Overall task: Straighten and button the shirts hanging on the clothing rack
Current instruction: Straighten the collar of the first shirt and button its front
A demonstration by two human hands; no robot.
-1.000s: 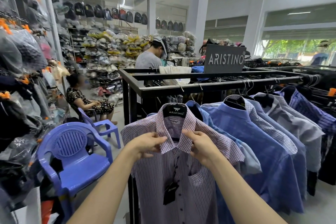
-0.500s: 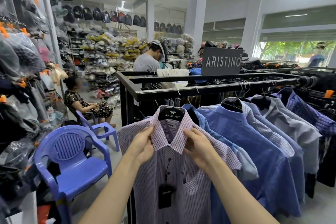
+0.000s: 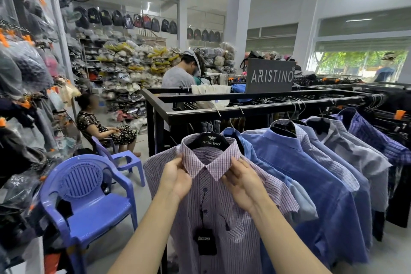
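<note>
The lower part of the pink checked shirt [image 3: 222,218] runs out of view at the bottom, and the writing on its black tag [image 3: 205,241] is too blurred to read. The shirt hangs at the near end of the black clothing rack [image 3: 255,109], first in a row of blue shirts [image 3: 311,173]. The left hand [image 3: 178,179] pinches the left collar tip and the right hand [image 3: 241,182] pinches the right one.

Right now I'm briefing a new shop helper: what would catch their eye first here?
Front and centre, the left hand and right hand pinch the collar of a pink checked shirt on an ARISTINO hanger. Blue shirts trail right along the black rack; a blue plastic chair stands left.
</note>
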